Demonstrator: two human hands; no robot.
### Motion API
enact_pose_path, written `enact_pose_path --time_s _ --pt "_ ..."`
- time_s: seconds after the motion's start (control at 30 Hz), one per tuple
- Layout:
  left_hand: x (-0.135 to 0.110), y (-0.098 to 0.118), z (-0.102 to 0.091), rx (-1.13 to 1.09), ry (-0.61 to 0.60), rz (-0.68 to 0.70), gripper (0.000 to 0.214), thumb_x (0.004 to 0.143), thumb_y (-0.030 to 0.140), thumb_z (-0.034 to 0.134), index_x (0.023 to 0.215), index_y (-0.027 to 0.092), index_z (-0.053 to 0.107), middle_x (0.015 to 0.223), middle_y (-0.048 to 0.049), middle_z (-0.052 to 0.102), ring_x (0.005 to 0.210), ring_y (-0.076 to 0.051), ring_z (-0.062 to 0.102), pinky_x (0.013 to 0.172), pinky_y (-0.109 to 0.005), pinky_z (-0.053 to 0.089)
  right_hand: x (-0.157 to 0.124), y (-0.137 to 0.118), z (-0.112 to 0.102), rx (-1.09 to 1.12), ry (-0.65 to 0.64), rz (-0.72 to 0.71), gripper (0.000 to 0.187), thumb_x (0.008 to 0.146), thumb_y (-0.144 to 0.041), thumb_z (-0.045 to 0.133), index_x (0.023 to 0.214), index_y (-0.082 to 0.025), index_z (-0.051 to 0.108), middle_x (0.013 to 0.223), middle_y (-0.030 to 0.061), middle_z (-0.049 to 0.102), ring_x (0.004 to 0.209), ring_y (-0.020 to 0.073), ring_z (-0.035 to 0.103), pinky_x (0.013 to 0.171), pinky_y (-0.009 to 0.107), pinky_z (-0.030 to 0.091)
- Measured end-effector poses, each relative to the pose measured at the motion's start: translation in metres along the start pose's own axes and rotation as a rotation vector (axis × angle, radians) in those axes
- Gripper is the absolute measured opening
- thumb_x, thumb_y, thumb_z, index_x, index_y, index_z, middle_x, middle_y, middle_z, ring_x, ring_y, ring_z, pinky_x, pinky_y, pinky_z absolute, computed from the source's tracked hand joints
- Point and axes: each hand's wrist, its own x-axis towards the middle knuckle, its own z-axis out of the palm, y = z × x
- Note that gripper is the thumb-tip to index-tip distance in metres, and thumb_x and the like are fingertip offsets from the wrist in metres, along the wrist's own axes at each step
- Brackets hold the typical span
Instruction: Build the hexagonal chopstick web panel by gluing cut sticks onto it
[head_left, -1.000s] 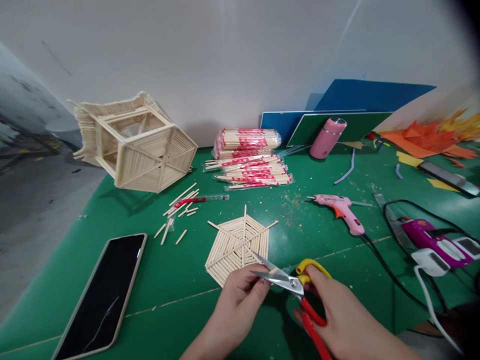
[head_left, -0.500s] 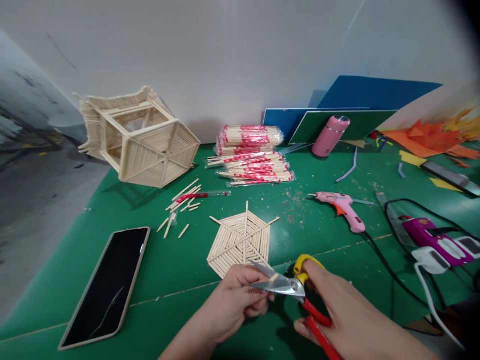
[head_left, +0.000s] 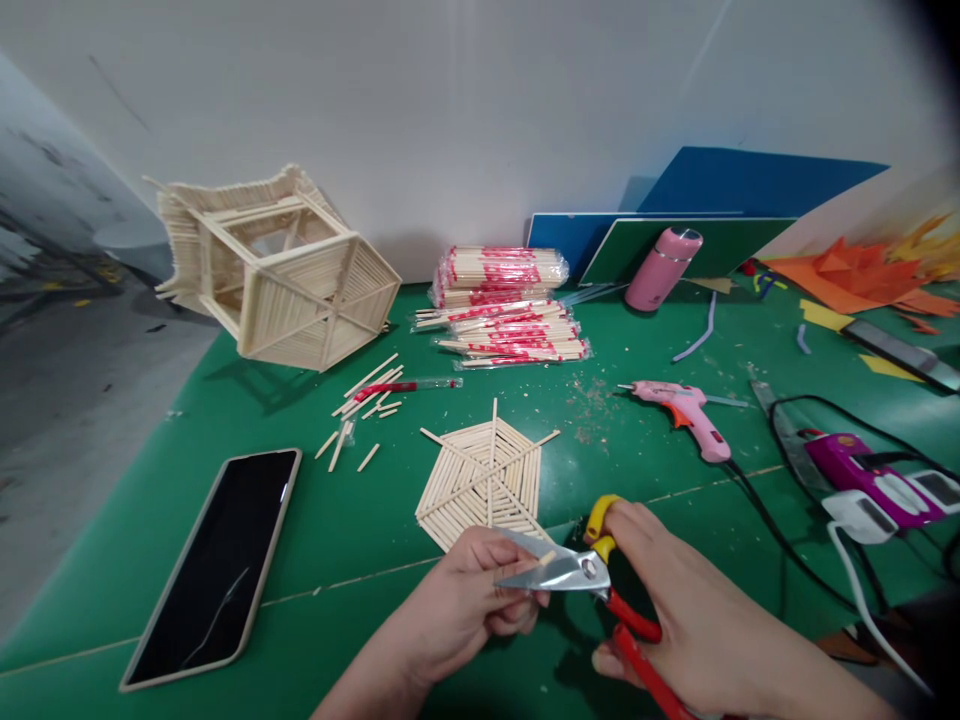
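Observation:
My left hand (head_left: 480, 588) is closed in a pinch around a short wooden stick (head_left: 548, 558), whose pale end shows between the blades of the scissors (head_left: 571, 571). Those scissors, with a red and a yellow handle, are in my right hand (head_left: 664, 600), the blades parted around the stick. Just beyond my left hand, a hexagonal panel of wooden sticks (head_left: 480, 480) lies flat on the green table (head_left: 360, 545). Its spokes stick out past the rim, and my left hand hides its near edge. Loose cut sticks (head_left: 368, 457) lie to its left.
At the back left stands a lantern-like frame of sticks (head_left: 300, 290). Wrapped chopstick packs (head_left: 510, 310) are stacked by the wall. On the right are a pink glue gun (head_left: 686, 412), a pink bottle (head_left: 664, 268) and a purple power strip (head_left: 862, 480). A phone (head_left: 217, 570) lies left.
The scissors' blades have closed slightly toward each other around the stick. Both hands stay in nearly the same place, and the view has shifted a little.

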Motion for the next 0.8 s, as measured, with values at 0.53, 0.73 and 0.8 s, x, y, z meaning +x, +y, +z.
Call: enact_pose_path --time_s 0.53,0.73,0.8 --pt "0.0 0.0 0.008 0.795 0.448 0.577 0.018 0.082 0.022 0.046 0.077 0.017 0.063 0.073 -0.0014 0.06 0.071 -0.014 0.053 0.068 -0.022 0.04 0.011 -0.011 0.01 0.268 0.023 0.183 0.05 0.064 -0.035 0.065 0.106 -0.022 0.04 0.089 0.0011 0.056 0.075 0.0152 0.054 0.067 0.026 0.043" --pt "-0.004 0.008 0.01 0.698 0.41 0.525 0.016 0.079 0.017 0.049 0.078 0.017 0.065 0.074 -0.0017 0.062 0.072 -0.015 0.054 0.069 -0.022 0.041 0.009 -0.017 0.007 0.193 0.016 0.142 0.056 0.064 -0.032 0.064 0.111 -0.021 0.036 0.089 0.0025 0.054 0.076 0.0165 0.053 0.068 0.028 0.044" --pt "-0.003 0.01 0.011 0.619 0.404 0.498 0.014 0.077 0.018 0.052 0.075 0.017 0.066 0.072 -0.0016 0.062 0.07 -0.015 0.054 0.067 -0.022 0.04 0.009 -0.016 0.006 0.161 0.023 0.139 0.059 0.063 -0.032 0.064 0.112 -0.02 0.035 0.093 0.0045 0.054 0.081 0.0184 0.053 0.071 0.03 0.044"
